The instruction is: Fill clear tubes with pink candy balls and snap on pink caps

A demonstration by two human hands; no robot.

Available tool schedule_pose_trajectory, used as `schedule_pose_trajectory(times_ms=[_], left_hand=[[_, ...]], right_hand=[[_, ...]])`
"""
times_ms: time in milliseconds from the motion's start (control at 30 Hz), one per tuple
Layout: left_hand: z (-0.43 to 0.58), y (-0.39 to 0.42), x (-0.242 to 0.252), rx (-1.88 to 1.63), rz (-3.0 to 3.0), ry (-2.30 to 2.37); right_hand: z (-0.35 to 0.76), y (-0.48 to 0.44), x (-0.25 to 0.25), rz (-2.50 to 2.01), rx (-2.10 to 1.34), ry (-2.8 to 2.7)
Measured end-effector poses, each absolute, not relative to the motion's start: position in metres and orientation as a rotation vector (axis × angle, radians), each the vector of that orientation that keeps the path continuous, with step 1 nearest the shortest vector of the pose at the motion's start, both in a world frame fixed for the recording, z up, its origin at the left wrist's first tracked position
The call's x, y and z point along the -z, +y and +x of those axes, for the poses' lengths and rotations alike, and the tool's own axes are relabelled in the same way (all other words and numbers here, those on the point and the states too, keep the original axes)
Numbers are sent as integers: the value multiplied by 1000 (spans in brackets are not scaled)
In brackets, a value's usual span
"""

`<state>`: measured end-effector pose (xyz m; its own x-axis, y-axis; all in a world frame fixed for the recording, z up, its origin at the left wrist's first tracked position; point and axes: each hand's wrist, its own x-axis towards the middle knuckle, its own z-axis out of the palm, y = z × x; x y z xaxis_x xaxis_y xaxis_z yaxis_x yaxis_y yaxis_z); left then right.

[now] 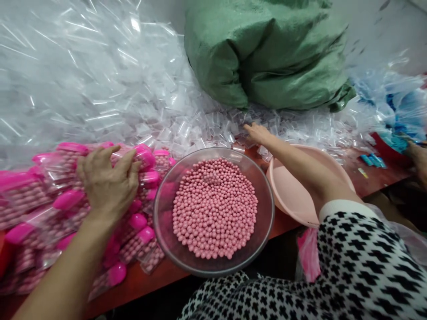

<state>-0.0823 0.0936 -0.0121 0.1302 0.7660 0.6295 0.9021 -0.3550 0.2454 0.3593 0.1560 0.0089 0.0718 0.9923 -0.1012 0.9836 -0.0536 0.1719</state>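
My left hand lies spread, fingers apart, on a pile of bagged pink tubes filled with pink beads and capped in bright pink. My right hand reaches far across the table and touches the small clear plastic bags strewn there; whether it grips one I cannot tell. Between my arms stands a clear round bowl holding a heap of pink beads.
An empty pink basin sits right of the bowl, under my right forearm. A big green sack lies at the back. Large heaps of clear bags fill the back left. Another person's hand shows at the right edge near blue items.
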Motion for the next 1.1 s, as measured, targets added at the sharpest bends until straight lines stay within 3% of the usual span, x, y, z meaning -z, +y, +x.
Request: schedule_pose_trajectory(times_ms=[333,500,600,733,833,967,1100], left_hand=[[-84,78,12,1115,-2230,-1516],[-54,48,-16,1250,-2354,-1271],[-16,26,-31,1033,-2629,-1305],[36,21,-32,354,-2949,-1346],[62,32,-21,-5,-2947,-1366],[72,46,-9,-41,-2941,-1314],[51,59,-7,79,-3064,-1299]], right_hand=[[373,124,-53,2472,-85,2213],[316,58,-83,2468,625,2664],[277,21,-90,2197,732,2665],[247,9,-73,1819,286,2518],[241,16,-50,1748,170,2445],[246,20,-37,1837,196,2629],[276,-13,-58,2020,431,2746]])
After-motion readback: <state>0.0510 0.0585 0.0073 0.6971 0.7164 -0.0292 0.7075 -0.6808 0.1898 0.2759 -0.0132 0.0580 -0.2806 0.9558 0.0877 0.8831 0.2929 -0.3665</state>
